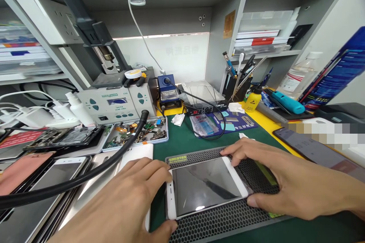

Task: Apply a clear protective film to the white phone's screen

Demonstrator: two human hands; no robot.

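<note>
A white smartphone (205,186) lies screen up on a black honeycomb-patterned non-slip mat (211,224), with a dark reflection across its glass. My left hand (131,190) grips its left end, fingers at the upper corner and thumb by the lower one. At the opposite end, my right hand (293,178) spans the phone's short side, fingertips on the top corner and thumb at the bottom corner. Both hands are closed on the phone's edges. The phone's back is hidden.
Left stand stacked phones (51,186), a parts tray (154,133) and a hot-air station (114,102). Its black hose (114,161) crosses near my left forearm. Behind are a heating plate (203,95), tool holder (238,87) and yellow bottle (253,100). Another phone (313,146) lies right.
</note>
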